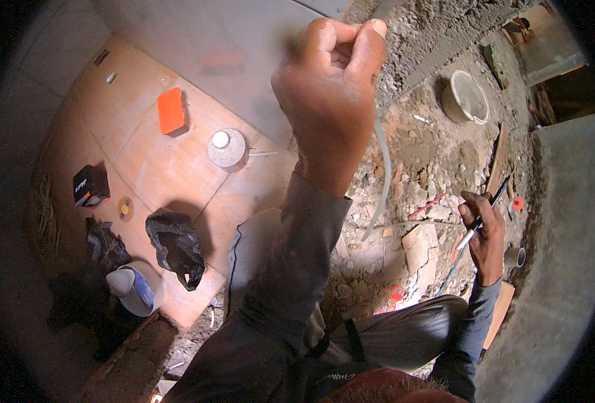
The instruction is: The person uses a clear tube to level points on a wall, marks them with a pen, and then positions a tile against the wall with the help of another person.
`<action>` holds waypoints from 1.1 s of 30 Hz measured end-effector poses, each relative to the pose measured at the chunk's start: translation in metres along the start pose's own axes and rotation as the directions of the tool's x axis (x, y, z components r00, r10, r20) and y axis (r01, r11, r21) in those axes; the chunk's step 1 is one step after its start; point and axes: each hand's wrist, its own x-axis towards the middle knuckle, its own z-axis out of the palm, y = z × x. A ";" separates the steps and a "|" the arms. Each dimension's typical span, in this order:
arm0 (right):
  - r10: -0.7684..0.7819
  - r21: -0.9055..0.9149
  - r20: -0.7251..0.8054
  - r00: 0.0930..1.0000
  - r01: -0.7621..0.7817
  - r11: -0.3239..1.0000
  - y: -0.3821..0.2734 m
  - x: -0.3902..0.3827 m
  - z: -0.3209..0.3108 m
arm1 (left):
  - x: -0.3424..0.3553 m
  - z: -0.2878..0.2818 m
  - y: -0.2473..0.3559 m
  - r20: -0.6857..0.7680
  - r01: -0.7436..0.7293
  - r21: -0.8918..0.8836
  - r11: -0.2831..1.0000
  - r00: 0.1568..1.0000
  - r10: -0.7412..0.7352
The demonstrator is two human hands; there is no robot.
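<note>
My left hand is raised at the top middle, thumb and fingers pinched together in front of a grey wall surface. A pale clear hose hangs from behind that hand, and a grey piece of it seems to show above the thumb. Below, it curves down over the rubble. Lower at the right, my right hand is closed round a black and white marker, held at a slant above the broken ground. The palm side of both hands is hidden.
Rubble with a pale bucket lies at the right, beside a grey wall. On tiles at the left are an orange box, a round capped container, a black box, a black plastic bag and a white pot.
</note>
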 end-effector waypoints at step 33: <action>0.061 0.023 0.066 0.996 -0.063 0.998 -0.005 0.001 0.010 | 0.001 0.003 -0.006 0.010 0.069 -0.097 0.993 0.998 -0.068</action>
